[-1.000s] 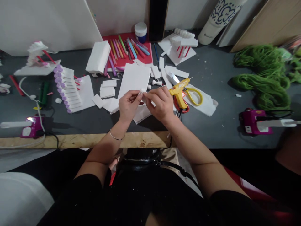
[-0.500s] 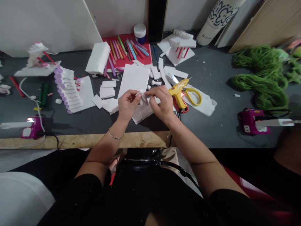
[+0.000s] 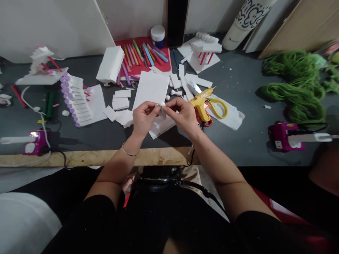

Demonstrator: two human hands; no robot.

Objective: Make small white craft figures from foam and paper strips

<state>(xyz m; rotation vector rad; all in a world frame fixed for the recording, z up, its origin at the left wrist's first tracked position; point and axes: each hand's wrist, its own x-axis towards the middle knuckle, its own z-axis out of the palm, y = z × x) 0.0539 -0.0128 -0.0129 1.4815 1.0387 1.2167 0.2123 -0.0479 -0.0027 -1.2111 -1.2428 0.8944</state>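
Between the fingertips of both hands is a small white piece (image 3: 162, 104), perhaps foam or clay, with a rounded top. My left hand (image 3: 144, 118) pinches it from the left. From the right, my right hand (image 3: 184, 114) closes thumb and index finger on it. Beneath the hands lies a white sheet (image 3: 152, 86), with several small white offcuts beside it. A yellow glue gun (image 3: 201, 102) rests just right of my right hand, partly over scissors (image 3: 218, 108) with a yellow handle loop.
Coloured markers (image 3: 145, 54) lie on a red sheet. White stepped models (image 3: 76, 100) stand at left and another (image 3: 205, 49) at back right. Green yarn (image 3: 296, 86) and a purple power adapter (image 3: 286, 137) are at right. A patterned bottle (image 3: 243, 24) leans behind.
The right hand's thumb and index finger have come together on the white piece, where the thumb was apart before. The left hand stays almost in place.
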